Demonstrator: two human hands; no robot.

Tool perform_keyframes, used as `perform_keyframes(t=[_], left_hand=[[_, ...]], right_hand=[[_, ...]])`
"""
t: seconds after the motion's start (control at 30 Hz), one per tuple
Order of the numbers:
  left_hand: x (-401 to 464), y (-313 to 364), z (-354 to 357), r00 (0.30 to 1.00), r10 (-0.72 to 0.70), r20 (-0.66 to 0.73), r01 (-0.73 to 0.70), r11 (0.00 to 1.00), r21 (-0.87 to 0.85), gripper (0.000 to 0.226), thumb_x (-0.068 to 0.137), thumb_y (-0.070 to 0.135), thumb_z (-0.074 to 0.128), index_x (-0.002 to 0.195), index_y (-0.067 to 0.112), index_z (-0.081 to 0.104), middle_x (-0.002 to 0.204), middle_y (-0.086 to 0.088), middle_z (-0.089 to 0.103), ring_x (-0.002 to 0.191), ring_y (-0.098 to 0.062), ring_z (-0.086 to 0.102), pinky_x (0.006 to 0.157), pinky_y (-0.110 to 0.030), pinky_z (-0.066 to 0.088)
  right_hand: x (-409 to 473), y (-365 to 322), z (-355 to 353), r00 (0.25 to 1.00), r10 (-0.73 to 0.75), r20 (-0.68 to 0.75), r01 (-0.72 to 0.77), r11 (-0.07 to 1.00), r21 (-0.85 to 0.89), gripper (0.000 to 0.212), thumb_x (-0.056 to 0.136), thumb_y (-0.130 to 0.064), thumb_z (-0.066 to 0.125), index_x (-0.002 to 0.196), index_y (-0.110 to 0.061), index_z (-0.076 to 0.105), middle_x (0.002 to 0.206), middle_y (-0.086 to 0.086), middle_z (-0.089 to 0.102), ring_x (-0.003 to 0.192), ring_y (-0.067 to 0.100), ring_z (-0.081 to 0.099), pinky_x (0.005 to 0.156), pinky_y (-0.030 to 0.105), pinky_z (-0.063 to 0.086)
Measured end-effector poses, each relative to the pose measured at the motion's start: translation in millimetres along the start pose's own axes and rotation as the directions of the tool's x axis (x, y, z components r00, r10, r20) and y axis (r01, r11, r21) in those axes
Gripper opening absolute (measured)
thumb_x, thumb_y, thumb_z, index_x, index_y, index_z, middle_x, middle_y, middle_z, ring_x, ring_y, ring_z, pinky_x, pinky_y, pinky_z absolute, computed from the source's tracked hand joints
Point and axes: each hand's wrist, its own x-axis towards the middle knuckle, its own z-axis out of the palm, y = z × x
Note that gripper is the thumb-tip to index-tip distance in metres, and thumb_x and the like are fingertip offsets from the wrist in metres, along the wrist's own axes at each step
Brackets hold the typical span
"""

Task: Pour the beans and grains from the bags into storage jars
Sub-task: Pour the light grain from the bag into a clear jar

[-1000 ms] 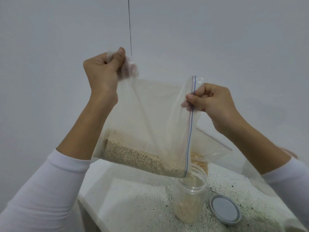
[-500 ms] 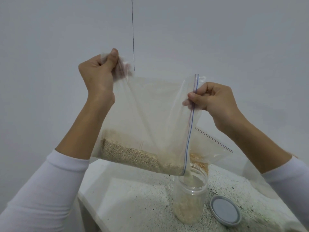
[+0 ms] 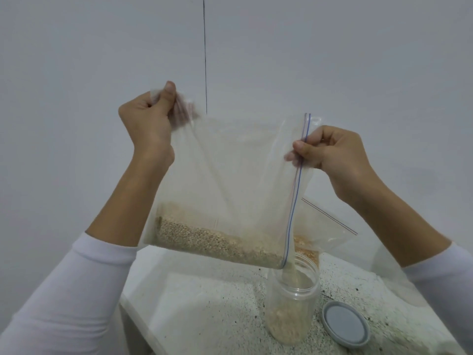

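Head view, speckled white counter point(image 3: 204, 311), plain grey wall point(image 3: 102, 60)

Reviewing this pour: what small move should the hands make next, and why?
Probably the left hand should lift its bag corner a little higher. Most of the grain still lies along the low edge of the zip bag, while the open corner by the zip sits over the mouth of the clear jar, which is only partly full. The right hand pinches the zip edge.

Clear zip bag point(image 3: 230, 180) tilted, tan grains point(image 3: 217, 239) pooled low, its corner over open plastic jar point(image 3: 293, 303), part-filled, upright.
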Motion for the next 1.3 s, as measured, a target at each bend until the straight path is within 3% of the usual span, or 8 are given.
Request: perform_keyframes(t=[0.07, 0.3, 0.63, 0.93, 1.07, 1.2, 1.3], left_hand=[[0.7, 1.0, 1.4, 1.0, -0.007, 0.014, 0.007, 1.0, 0.007, 0.033, 0.091, 0.007, 0.063, 0.058, 0.002, 0.058, 0.051, -0.002, 0.063, 0.051, -0.018, 0.063, 0.058, -0.03, 0.054], [-0.8, -2.6, 2.4, 1.0, -0.022, 0.004, 0.022, 1.0, 0.011, 0.033, 0.09, 0.008, 0.064, 0.059, 0.002, 0.056, 0.055, -0.008, 0.061, 0.052, -0.02, 0.063, 0.057, -0.029, 0.054], [0.3, 0.8, 4.5, 1.0, -0.014, 0.005, 0.014, 1.0, -0.018, 0.049, 0.09, 0.005, 0.063, 0.042, 0.014, 0.053, 0.048, 0.001, 0.059, 0.049, -0.014, 0.062, 0.055, -0.026, 0.052], [0.9, -1.7, 3.0, 1.0, -0.03, -0.008, 0.029, 0.999, -0.028, 0.037, 0.09, 0.005, 0.063, 0.054, 0.004, 0.054, 0.049, -0.001, 0.061, 0.049, -0.016, 0.062, 0.056, -0.027, 0.053], [-2.1, -3.8, 2.6, 0.998, -0.042, 0.04, 0.042, 0.999, -0.008, 0.044, 0.09, 0.006, 0.063, 0.047, 0.01, 0.056, 0.053, -0.006, 0.062, 0.05, -0.021, 0.061, 0.056, -0.029, 0.052], [1.2, -5.6, 2.0, 0.999, -0.029, 0.015, 0.029, 1.0, 0.002, 0.033, 0.09, 0.008, 0.064, 0.059, 0.001, 0.055, 0.059, -0.011, 0.062, 0.053, -0.021, 0.061, 0.06, -0.031, 0.052], [-0.6, -10.5, 1.4, 0.998, -0.051, 0.037, 0.051, 0.999, 0.004, 0.035, 0.089, 0.008, 0.064, 0.057, 0.001, 0.055, 0.063, -0.015, 0.059, 0.053, -0.027, 0.059, 0.06, -0.034, 0.052]], right_hand=[[0.2, -0.3, -1.8, 1.0, -0.005, -0.006, 0.005, 1.0, -0.004, 0.026, 0.084, 0.007, 0.063, 0.066, -0.006, 0.049, 0.055, 0.004, 0.066, 0.059, 0.022, 0.066, 0.062, 0.027, 0.057], [-2.3, 2.9, -1.3, 1.0, 0.003, -0.012, -0.003, 1.0, -0.009, 0.026, 0.084, 0.008, 0.063, 0.066, -0.005, 0.049, 0.054, 0.003, 0.066, 0.057, 0.018, 0.066, 0.061, 0.027, 0.057], [-1.4, 0.3, -2.1, 1.0, -0.002, 0.002, 0.002, 1.0, 0.012, 0.023, 0.084, 0.008, 0.063, 0.068, -0.004, 0.05, 0.055, 0.005, 0.066, 0.058, 0.018, 0.068, 0.06, 0.026, 0.056], [-1.8, 0.9, -1.2, 1.0, -0.007, -0.006, 0.007, 1.0, -0.001, 0.026, 0.084, 0.007, 0.063, 0.067, -0.006, 0.05, 0.054, 0.004, 0.066, 0.058, 0.02, 0.066, 0.062, 0.028, 0.057], [-2.7, 0.0, 2.3, 0.999, 0.007, 0.032, -0.007, 1.0, -0.001, 0.023, 0.084, 0.008, 0.063, 0.069, -0.004, 0.051, 0.053, 0.004, 0.065, 0.057, 0.018, 0.067, 0.062, 0.027, 0.057], [-3.1, -0.1, 0.5, 1.0, 0.004, 0.009, -0.004, 1.0, 0.001, 0.025, 0.084, 0.007, 0.063, 0.067, -0.005, 0.05, 0.053, 0.003, 0.065, 0.057, 0.017, 0.067, 0.06, 0.025, 0.056], [-5.5, 1.5, 1.9, 0.999, 0.027, 0.04, -0.027, 1.0, 0.002, 0.023, 0.083, 0.008, 0.063, 0.069, -0.004, 0.051, 0.054, 0.005, 0.064, 0.056, 0.017, 0.067, 0.059, 0.025, 0.056]])
